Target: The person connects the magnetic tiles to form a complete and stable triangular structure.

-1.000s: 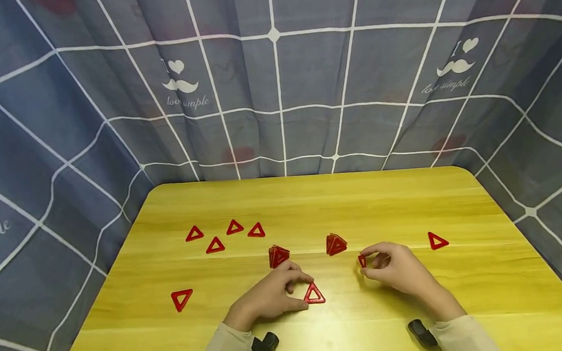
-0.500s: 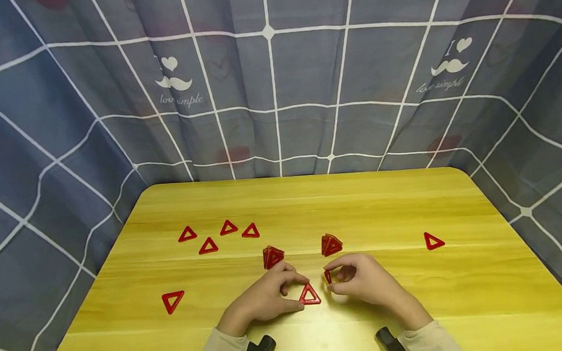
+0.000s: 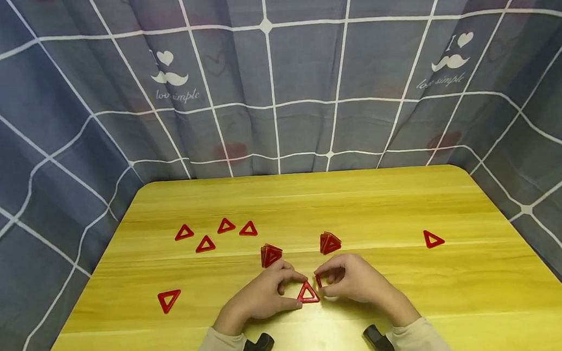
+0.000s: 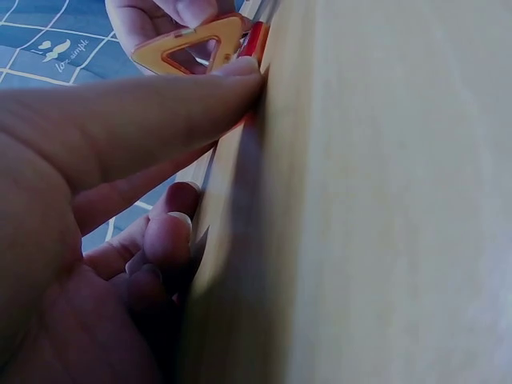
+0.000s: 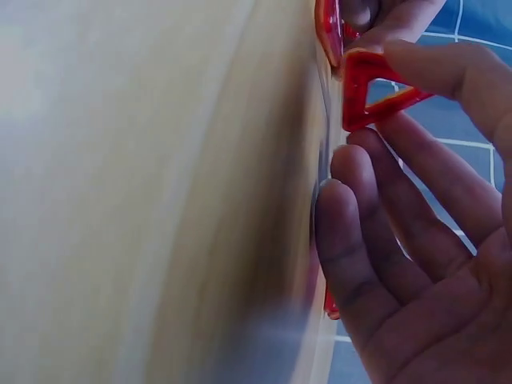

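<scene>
The left hand point(image 3: 265, 294) grips the flat red triangle point(image 3: 309, 301) on the tabletop point(image 3: 485, 292), one fingertip at its far corner and the thumb at its near left corner. The right hand point(image 3: 359, 280) pinches the raised red triangle point(image 5: 357, 94) between thumb and finger, tilted up just right of the flat one; whether the two touch, I cannot tell.

The step in hand looks like bringing the two edges together. For a good meeting, the left hand should simply anchor its piece, while the right lines up a whole side before pressing, with fingertips clear of the seam. A hard push could skid the flat piece left. The two fanned stacks point(image 3: 272, 256) point(image 3: 331, 243) farther off should stay out of the fingers' way.
</scene>
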A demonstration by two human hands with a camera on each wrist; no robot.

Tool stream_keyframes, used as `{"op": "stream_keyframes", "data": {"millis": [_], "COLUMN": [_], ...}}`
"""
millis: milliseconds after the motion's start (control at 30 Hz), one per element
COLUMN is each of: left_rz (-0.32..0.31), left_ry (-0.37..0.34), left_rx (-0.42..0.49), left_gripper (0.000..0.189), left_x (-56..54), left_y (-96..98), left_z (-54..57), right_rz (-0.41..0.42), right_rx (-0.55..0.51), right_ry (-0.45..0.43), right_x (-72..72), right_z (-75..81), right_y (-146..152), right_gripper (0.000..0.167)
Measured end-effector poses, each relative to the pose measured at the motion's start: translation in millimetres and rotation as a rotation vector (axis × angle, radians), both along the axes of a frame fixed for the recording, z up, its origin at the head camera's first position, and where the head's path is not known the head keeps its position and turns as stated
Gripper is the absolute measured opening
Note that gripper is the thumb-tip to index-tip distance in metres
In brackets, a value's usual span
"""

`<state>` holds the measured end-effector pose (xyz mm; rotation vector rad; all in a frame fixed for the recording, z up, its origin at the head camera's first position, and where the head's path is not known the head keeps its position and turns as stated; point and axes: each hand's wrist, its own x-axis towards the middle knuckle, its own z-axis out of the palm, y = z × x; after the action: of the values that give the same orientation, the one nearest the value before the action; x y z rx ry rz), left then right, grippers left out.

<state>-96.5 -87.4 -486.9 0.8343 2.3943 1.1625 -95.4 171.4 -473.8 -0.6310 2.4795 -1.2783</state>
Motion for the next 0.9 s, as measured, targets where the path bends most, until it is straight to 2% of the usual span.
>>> {"op": "stream_keyframes", "data": {"millis": [200,533,700,900], "left_rz": [0.001,-0.003,-0.028,-0.027], "left_ry": [0.012,-0.01,-0.032,-0.063], "left_rx": [0.007,0.008,-0.006,-0.031], "left_gripper": [0.039,0.039,0.038,0.043], "left_x": [-0.5,-1.1,-6.0,-9.2], "left_y": [0.2,2.7,4.5,3.2], "left_z": [-1.1,-0.9,3.0,7.2], "right_rz": [0.031,0.04,0.039,0.053], "right_rx": [-0.032,-0.052,-0.08,-0.111], "right_ry": [-0.034,-0.056,-0.063,-0.073], "right_x": [-0.1,2.5,2.9,3.0], "right_z": [-2.1,-5.2,-6.3,-8.5], "right_y": [-3.2,-4.1,-1.7,-3.4], "right_gripper": [0.03,0.027,0.028,0.028]}}
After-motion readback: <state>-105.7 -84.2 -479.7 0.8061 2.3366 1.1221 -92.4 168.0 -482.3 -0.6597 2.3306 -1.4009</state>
